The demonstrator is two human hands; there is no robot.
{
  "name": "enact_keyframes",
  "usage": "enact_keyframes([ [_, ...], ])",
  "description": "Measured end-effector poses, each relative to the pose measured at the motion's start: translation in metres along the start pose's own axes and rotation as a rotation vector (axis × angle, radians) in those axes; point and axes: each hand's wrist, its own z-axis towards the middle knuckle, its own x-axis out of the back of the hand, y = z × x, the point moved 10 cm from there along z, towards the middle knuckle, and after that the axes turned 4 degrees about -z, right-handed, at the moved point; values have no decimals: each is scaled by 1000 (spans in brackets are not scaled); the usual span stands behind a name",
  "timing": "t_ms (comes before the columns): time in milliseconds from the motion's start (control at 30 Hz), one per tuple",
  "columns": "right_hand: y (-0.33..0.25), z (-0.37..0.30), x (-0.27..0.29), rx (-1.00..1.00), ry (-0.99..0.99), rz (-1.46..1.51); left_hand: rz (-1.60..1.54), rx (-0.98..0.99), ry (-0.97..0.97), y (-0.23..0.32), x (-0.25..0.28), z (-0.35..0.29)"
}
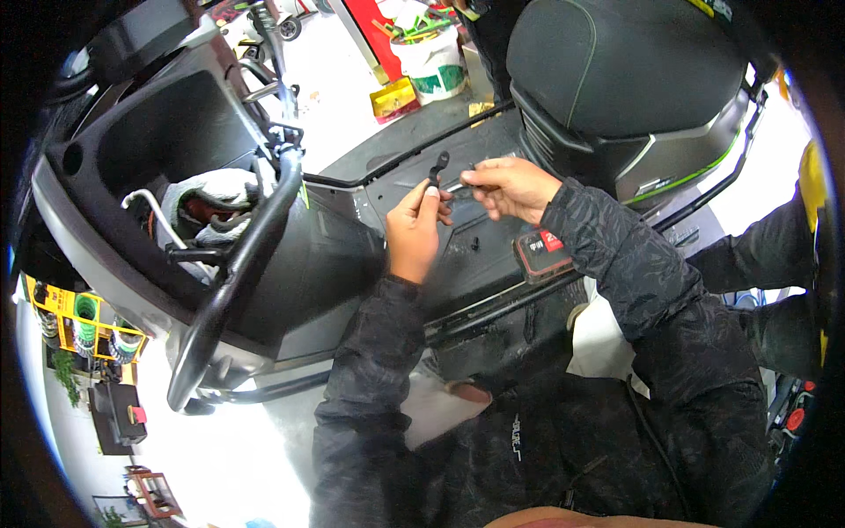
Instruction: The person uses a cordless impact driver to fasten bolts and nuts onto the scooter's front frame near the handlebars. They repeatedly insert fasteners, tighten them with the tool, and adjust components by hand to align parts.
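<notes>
Over the scooter's footboard (409, 189), my left hand (414, 231) is closed on a small black bracket-like piece (440, 164) with a rounded end, which points up and away from me. Just to its right, my right hand (518, 188) is pinched shut, thumb against forefinger. A dark bit shows at those fingertips, too small to name. The two hands are close but apart. Below them, a tiny black part (475, 243) lies on the footboard. A red and black case (539, 255) rests under my right forearm.
A black tubular guard bar (238, 282) and the scooter's front storage well, with a grey cloth (211, 189) inside, stand at left. The black seat (629, 66) rises at right. Beyond the footboard are a white bucket (436, 66) and a yellow box (394, 100). Someone's dark sleeve (761, 255) shows at right.
</notes>
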Motion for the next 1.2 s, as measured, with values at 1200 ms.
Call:
enact_keyframes([
  [1200, 20, -47, 6, -30, 45, -78, -70, 259, 110, -10, -48, -85],
])
